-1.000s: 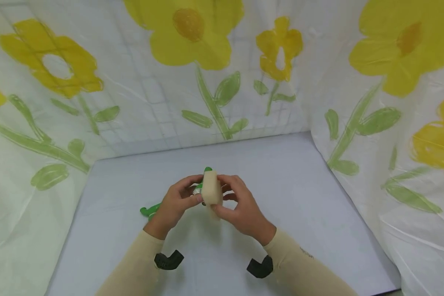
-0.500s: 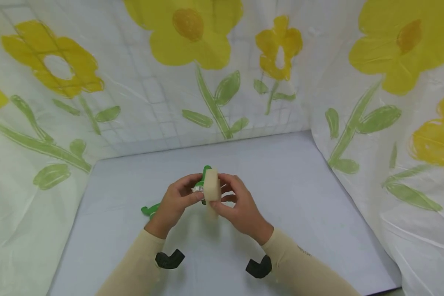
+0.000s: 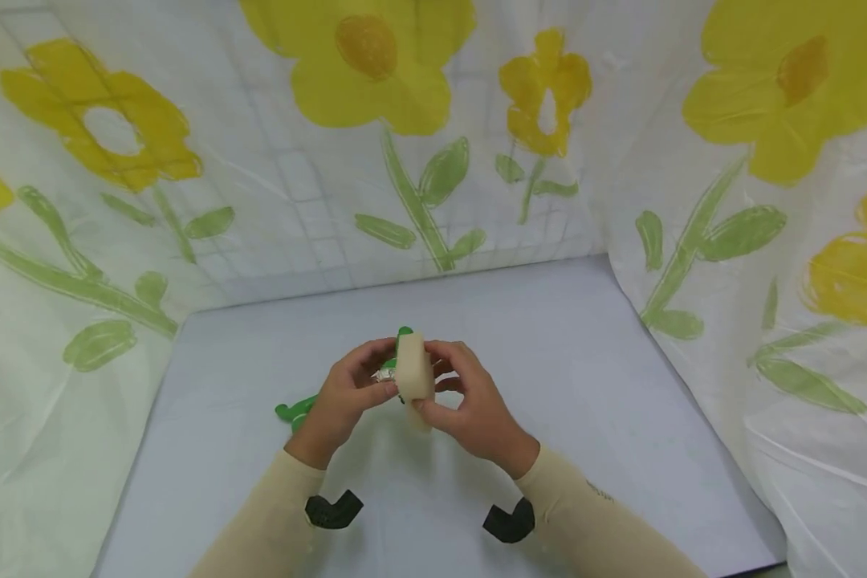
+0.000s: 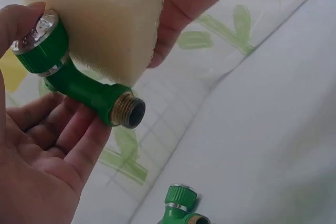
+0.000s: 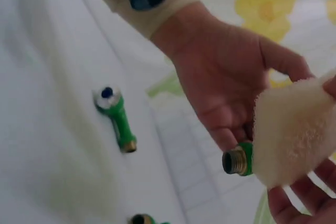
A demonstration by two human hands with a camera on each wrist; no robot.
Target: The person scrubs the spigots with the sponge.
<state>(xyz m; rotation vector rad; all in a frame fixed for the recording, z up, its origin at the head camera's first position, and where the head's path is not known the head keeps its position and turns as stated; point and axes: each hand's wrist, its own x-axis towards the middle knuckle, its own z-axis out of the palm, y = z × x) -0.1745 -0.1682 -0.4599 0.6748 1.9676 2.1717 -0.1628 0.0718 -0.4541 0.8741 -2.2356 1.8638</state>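
My left hand [image 3: 339, 397] holds a green angle valve [image 4: 84, 85] with a silver-rimmed ribbed knob and a threaded brass end. Its thumb lies on the knob, and the other fingers are under the body in the left wrist view. A thick cream sponge [image 3: 414, 365] is in my right hand [image 3: 477, 405], pinched between thumb and fingers. The sponge's face lies against the valve's side and hides much of it from the head and right wrist views. Both things are held up over the white table.
Another green valve [image 3: 296, 411] lies on the table [image 3: 585, 385], partly behind the left wrist. In the right wrist view a green valve [image 5: 121, 124] lies there, with part of one more [image 5: 142, 219] at the bottom edge. A flowered curtain [image 3: 296, 201] borders the back and sides.
Both hands stay in nearly the same place. The sponge and valve shift slightly upward and apart in angle, then back, still against each other.
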